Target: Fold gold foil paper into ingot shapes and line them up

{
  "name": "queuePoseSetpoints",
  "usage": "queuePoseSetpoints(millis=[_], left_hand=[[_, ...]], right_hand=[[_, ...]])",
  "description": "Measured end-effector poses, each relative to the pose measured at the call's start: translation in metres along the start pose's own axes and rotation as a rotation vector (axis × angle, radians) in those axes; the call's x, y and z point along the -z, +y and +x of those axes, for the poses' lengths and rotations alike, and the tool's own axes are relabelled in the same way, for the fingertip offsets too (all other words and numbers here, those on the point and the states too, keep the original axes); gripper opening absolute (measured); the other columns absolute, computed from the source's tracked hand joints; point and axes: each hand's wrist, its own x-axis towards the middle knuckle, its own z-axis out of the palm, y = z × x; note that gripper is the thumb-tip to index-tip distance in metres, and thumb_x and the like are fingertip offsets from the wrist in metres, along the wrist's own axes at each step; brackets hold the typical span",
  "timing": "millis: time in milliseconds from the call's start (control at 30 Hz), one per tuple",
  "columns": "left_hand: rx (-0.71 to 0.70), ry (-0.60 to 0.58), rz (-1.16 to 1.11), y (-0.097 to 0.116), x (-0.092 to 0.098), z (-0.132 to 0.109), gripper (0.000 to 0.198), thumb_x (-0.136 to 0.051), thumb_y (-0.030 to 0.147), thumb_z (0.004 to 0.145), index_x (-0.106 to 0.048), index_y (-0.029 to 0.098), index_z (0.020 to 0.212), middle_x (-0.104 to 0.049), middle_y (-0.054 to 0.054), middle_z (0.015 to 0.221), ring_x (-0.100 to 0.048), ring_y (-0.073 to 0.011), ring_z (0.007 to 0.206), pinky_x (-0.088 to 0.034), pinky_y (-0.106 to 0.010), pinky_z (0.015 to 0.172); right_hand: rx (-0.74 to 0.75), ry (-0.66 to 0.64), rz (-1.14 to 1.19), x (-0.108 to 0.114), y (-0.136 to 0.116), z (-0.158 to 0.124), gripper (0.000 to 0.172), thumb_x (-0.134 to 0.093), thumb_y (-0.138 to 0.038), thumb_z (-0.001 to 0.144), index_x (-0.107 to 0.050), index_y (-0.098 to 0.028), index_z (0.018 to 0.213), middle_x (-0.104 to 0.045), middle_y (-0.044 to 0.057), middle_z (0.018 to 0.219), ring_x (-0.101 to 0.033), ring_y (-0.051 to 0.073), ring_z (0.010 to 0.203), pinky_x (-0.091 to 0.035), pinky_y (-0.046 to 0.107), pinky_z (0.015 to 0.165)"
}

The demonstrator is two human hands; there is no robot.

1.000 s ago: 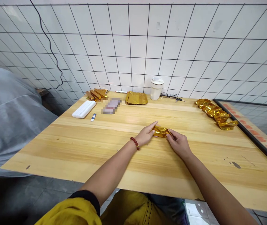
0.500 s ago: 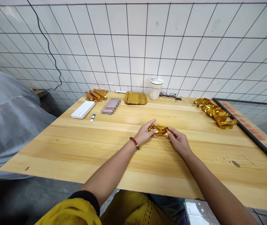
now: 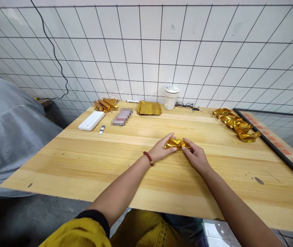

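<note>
A crumpled piece of gold foil paper (image 3: 177, 143) lies on the wooden table (image 3: 110, 164) near its middle. My left hand (image 3: 161, 149), with a red bead bracelet at the wrist, pinches the foil's left end between thumb and fingers. My right hand (image 3: 196, 156) grips its right end with the fingers curled round it. Both hands rest on the tabletop.
A row of folded gold foil pieces (image 3: 237, 125) lies at the right, beside a black-framed panel (image 3: 277, 137). At the back stand a white cup (image 3: 171, 97), glasses (image 3: 184, 104), a gold foil stack (image 3: 148, 107), more folded pieces (image 3: 106, 104), a white case (image 3: 91, 120) and a small tube (image 3: 101, 129). Grey cloth (image 3: 10, 123) lies left.
Both hands have kept their grip on the foil and worked it slightly; the piece now looks a little more compact. The hands have barely shifted on the table.
</note>
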Motion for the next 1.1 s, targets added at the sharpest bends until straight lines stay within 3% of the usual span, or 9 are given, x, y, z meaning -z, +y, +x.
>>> queuePoseSetpoints(millis=[100, 333, 533, 667, 733, 867, 1000, 1100], left_hand=[[-0.027, -0.038, 0.067, 0.003, 0.001, -0.001, 0.099, -0.089, 0.023, 0.065, -0.039, 0.022, 0.151, -0.054, -0.016, 0.143, -0.058, -0.0294, 0.124, -0.043, -0.044, 0.108], [0.028, -0.063, 0.022, 0.007, -0.002, -0.002, 0.103, -0.087, 0.018, 0.065, -0.033, 0.021, 0.153, -0.05, -0.018, 0.144, -0.063, -0.0274, 0.114, -0.054, -0.035, 0.091], [0.061, -0.073, 0.008, 0.011, -0.003, -0.004, 0.104, -0.086, 0.017, 0.065, -0.033, 0.024, 0.153, -0.048, -0.018, 0.145, -0.068, -0.0183, 0.092, -0.056, -0.034, 0.084], [0.068, -0.069, -0.012, 0.011, -0.002, -0.005, 0.108, -0.089, 0.021, 0.064, -0.03, 0.028, 0.154, -0.046, -0.019, 0.147, -0.067, -0.0132, 0.08, -0.056, -0.034, 0.081], [0.06, -0.06, -0.015, 0.011, -0.001, -0.004, 0.11, -0.09, 0.023, 0.064, -0.029, 0.028, 0.155, -0.044, -0.019, 0.147, -0.068, -0.0155, 0.084, -0.056, -0.035, 0.082], [0.01, -0.018, 0.009, 0.012, 0.001, -0.002, 0.114, -0.092, 0.024, 0.059, -0.029, 0.023, 0.154, -0.049, -0.019, 0.143, -0.062, -0.0278, 0.115, -0.049, -0.041, 0.099], [-0.01, 0.003, 0.001, 0.012, 0.001, -0.001, 0.118, -0.094, 0.022, 0.055, -0.03, 0.022, 0.154, -0.051, -0.018, 0.14, -0.057, -0.0291, 0.123, -0.046, -0.041, 0.103], [0.006, -0.015, -0.042, 0.011, 0.0, -0.001, 0.121, -0.093, 0.019, 0.054, -0.028, 0.027, 0.155, -0.046, -0.018, 0.145, -0.063, -0.0239, 0.11, -0.054, -0.033, 0.087]], right_hand=[[0.027, -0.038, -0.027, 0.0, 0.0, -0.001, 0.065, -0.065, -0.048, 0.082, -0.058, -0.013, 0.137, -0.072, 0.006, 0.087, -0.061, 0.018, 0.066, -0.053, 0.034, 0.067], [0.133, -0.048, -0.052, 0.0, -0.002, -0.002, 0.058, -0.064, -0.042, 0.082, -0.061, -0.015, 0.133, -0.07, 0.006, 0.088, -0.06, 0.018, 0.068, -0.053, 0.034, 0.068], [0.145, -0.058, -0.053, 0.0, -0.001, -0.002, 0.06, -0.064, -0.041, 0.082, -0.059, -0.014, 0.135, -0.068, 0.005, 0.086, -0.058, 0.017, 0.066, -0.052, 0.033, 0.067], [0.079, -0.073, -0.029, 0.002, 0.0, -0.003, 0.068, -0.066, -0.044, 0.082, -0.052, -0.012, 0.141, -0.064, 0.002, 0.073, -0.055, 0.016, 0.061, -0.051, 0.033, 0.065], [0.036, -0.079, 0.023, 0.002, -0.001, -0.003, 0.07, -0.067, -0.046, 0.082, -0.051, -0.014, 0.142, -0.066, 0.002, 0.075, -0.057, 0.017, 0.063, -0.052, 0.034, 0.066], [-0.032, -0.062, 0.159, 0.002, -0.004, -0.001, 0.067, -0.07, -0.05, 0.079, -0.056, -0.018, 0.136, -0.071, 0.008, 0.097, -0.061, 0.017, 0.071, -0.052, 0.034, 0.068], [-0.09, -0.044, 0.227, 0.003, -0.007, 0.001, 0.06, -0.069, -0.054, 0.079, -0.065, -0.016, 0.124, -0.067, 0.003, 0.077, -0.055, 0.014, 0.061, -0.048, 0.03, 0.06], [-0.112, -0.02, 0.281, 0.004, -0.009, 0.003, 0.056, -0.07, -0.054, 0.077, -0.068, -0.015, 0.118, -0.062, -0.001, 0.067, -0.05, 0.011, 0.055, -0.044, 0.027, 0.055]])
